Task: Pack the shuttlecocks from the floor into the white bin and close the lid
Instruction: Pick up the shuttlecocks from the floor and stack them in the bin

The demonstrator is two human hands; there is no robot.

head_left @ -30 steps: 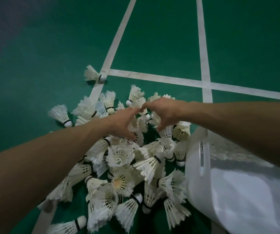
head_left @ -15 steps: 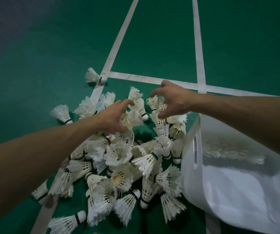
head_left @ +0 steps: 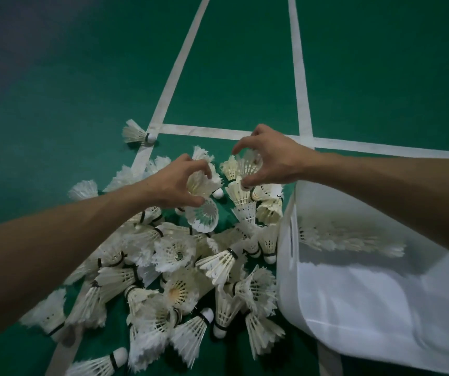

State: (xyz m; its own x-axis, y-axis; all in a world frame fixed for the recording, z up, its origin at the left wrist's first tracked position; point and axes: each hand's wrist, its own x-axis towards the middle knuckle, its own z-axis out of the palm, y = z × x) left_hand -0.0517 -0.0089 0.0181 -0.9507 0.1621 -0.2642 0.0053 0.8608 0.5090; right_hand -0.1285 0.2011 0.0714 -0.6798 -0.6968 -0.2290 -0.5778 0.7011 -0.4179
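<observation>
Shuttlecocks [head_left: 174, 253] heaped on green floor [head_left: 55, 104], pressed against white bin [head_left: 380, 294] at right, more showing inside. Farther out, left hand [head_left: 171, 185] clasping a shuttlecock [head_left: 201, 185], right hand [head_left: 274, 161] clasping another shuttlecock [head_left: 249, 164]. Beyond, lone shuttlecock [head_left: 136, 134] beside white court line [head_left: 175, 77].

White feathered shuttlecocks [head_left: 174, 253] lie heaped on the green floor [head_left: 245, 77], against the white bin [head_left: 380, 308]; more show inside it.
</observation>
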